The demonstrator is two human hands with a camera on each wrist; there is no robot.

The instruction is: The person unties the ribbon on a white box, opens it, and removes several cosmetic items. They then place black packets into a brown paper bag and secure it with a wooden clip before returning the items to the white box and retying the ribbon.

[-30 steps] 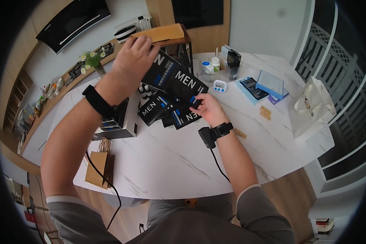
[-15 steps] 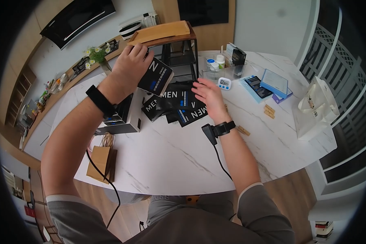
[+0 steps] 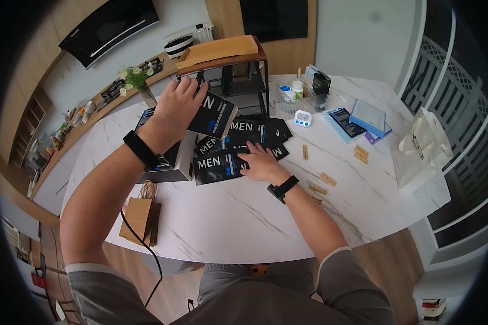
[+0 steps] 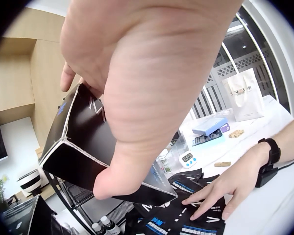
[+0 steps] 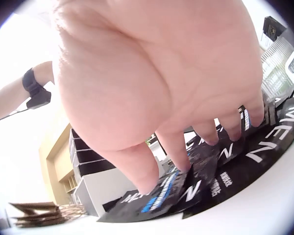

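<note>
The left hand (image 3: 172,112) pinches the black box (image 3: 213,116) between thumb and fingers; the right hand (image 3: 264,164) has its fingers spread, apparently touching black packets (image 3: 213,170) under them.

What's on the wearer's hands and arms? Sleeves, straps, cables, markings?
Left hand and right hand are ungloved. Each wrist wears a black band: left strap with a boxy black module and dark cable; right strap, likewise with module and cable. Short grey sleeves: left sleeve, right sleeve, both pale-edged. No legible markings.
</note>
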